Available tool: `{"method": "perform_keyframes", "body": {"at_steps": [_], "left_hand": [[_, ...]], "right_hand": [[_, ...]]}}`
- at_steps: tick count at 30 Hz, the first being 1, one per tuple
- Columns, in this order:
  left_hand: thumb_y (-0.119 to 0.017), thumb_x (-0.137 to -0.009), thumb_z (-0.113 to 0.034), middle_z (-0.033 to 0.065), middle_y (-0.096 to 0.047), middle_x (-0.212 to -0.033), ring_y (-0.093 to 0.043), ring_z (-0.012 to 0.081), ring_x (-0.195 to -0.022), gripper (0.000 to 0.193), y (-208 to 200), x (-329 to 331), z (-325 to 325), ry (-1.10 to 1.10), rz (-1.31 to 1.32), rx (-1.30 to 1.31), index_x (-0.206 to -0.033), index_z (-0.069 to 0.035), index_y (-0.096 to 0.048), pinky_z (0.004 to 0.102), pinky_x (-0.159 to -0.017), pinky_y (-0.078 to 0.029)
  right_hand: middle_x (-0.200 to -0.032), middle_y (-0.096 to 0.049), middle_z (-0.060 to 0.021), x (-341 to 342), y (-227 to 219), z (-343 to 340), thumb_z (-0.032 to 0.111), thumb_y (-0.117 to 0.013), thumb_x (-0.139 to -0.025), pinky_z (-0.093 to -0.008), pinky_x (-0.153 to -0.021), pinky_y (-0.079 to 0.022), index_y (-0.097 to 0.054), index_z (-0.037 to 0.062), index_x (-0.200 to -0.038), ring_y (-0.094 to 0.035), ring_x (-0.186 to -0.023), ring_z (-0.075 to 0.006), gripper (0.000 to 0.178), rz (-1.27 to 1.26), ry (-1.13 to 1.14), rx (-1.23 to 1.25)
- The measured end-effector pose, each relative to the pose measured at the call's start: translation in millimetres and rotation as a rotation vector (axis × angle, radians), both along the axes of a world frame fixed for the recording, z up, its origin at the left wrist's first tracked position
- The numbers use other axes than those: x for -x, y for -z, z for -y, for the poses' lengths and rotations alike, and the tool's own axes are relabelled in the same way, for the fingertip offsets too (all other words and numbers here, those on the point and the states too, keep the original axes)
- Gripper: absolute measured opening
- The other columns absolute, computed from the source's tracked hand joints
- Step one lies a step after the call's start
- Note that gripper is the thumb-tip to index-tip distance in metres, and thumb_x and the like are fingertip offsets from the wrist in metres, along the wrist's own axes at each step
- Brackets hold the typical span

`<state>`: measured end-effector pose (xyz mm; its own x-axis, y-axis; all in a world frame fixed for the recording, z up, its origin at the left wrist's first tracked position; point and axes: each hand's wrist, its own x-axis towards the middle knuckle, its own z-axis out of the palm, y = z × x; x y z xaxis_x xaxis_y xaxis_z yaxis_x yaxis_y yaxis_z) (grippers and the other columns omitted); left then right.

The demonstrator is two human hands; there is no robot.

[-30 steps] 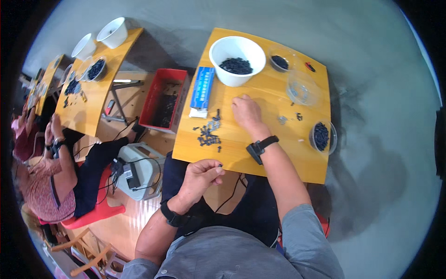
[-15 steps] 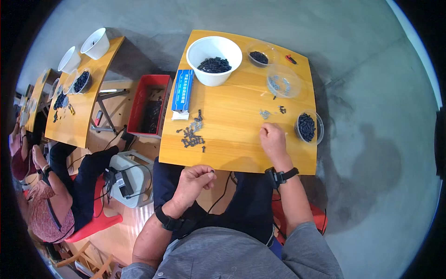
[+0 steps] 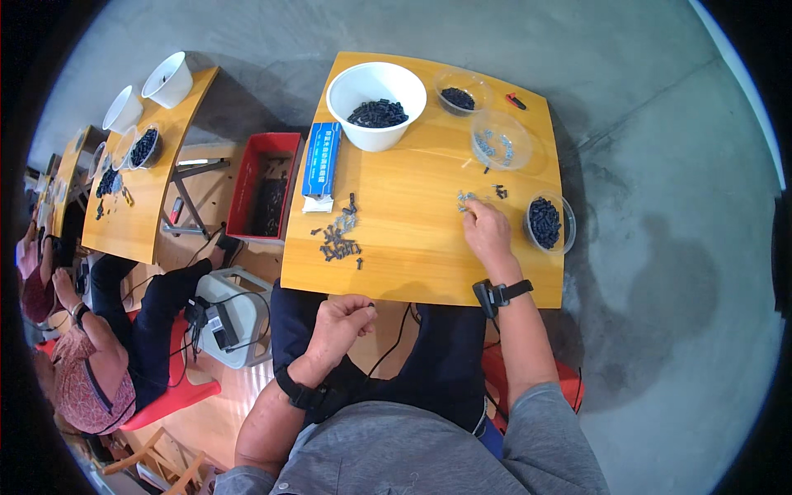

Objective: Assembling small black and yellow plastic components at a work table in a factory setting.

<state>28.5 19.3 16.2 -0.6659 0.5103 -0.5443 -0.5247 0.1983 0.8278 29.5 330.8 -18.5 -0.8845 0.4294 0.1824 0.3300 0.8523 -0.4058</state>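
My left hand (image 3: 340, 328) is held over my lap, just off the table's front edge. Its thumb and forefinger pinch a small black part (image 3: 371, 305), mostly covered by the fingertips. On the right side of the table, my right hand (image 3: 488, 238) has its curled fingertips at a small heap of silver metal pieces (image 3: 464, 200). Whatever those fingertips grip is too small to make out. A few black parts (image 3: 501, 191) lie just beyond that heap. At the left, black parts with silver pieces (image 3: 340, 239) form a loose pile.
On the wooden table (image 3: 404, 247) stand a white bucket (image 3: 396, 136) of black parts, a blue box (image 3: 320, 165), and clear tubs holding black parts (image 3: 544, 224), silver pieces (image 3: 499, 148) and more black parts (image 3: 456, 99). A red crate (image 3: 241, 194) sits left; a co-worker (image 3: 95, 363) sits beyond.
My right hand has moved slightly forward and its fingers have extended to the silver heap. The left hand stays nearly where it was, still pinching the black part.
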Motion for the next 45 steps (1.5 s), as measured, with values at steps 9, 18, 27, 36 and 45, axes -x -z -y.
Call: {"method": "perform_keyframes", "body": {"at_steps": [9,18,27,36,45], "left_hand": [[-0.06,-0.083,-0.003,0.0039,-0.062,-0.071,-0.057,0.0094,-0.059,0.009,7,0,-1,-0.009,-0.004,0.017,-0.089,0.004,-0.064,0.0229,-0.056,-0.046],[-0.061,-0.082,-0.003,0.0042,-0.062,-0.071,-0.057,0.0095,-0.059,0.01,10,0,0,-0.031,-0.003,0.042,-0.09,0.004,-0.064,0.0228,-0.055,-0.045],[-0.061,-0.083,-0.003,0.0029,-0.061,-0.068,-0.056,0.009,-0.058,0.008,11,1,-1,-0.034,-0.006,0.043,-0.087,0.003,-0.064,0.0226,-0.054,-0.045],[-0.061,-0.082,-0.004,0.003,-0.06,-0.068,-0.055,0.0092,-0.058,0.007,11,2,-1,-0.046,0.008,0.031,-0.086,0.002,-0.064,0.0227,-0.055,-0.045],[-0.061,-0.083,-0.004,0.0029,-0.061,-0.069,-0.056,0.0093,-0.059,0.008,15,0,-2,-0.037,0.02,0.052,-0.087,0.002,-0.064,0.0227,-0.055,-0.045]], "right_hand": [[-0.081,-0.062,-0.018,-1,-4,1,0.014,-0.059,-0.081,-0.0459,-0.068,-0.049,-0.064,0.0054,-0.091,-0.061,-0.077,-0.0366,0.014,0.017,-0.063,-0.016],[-0.08,-0.061,-0.0184,1,2,-1,0.014,-0.057,-0.082,-0.0458,-0.067,-0.048,-0.062,0.0039,-0.086,-0.06,-0.076,-0.0366,0.012,-0.042,-0.038,-0.013],[-0.084,-0.062,-0.0174,14,-8,5,0.014,-0.057,-0.083,-0.0453,-0.069,-0.048,-0.062,0.0038,-0.087,-0.06,-0.079,-0.0361,0.012,0.01,-0.088,0.031],[-0.083,-0.063,-0.0172,18,-6,8,0.015,-0.058,-0.083,-0.0446,-0.069,-0.049,-0.064,0.0042,-0.084,-0.061,-0.078,-0.0352,0.012,0.018,-0.087,0.048],[-0.08,-0.063,-0.015,19,-4,9,0.016,-0.061,-0.081,-0.0426,-0.066,-0.05,-0.063,0.0043,-0.081,-0.062,-0.076,-0.0325,0.012,0.019,-0.118,-0.033]]}}
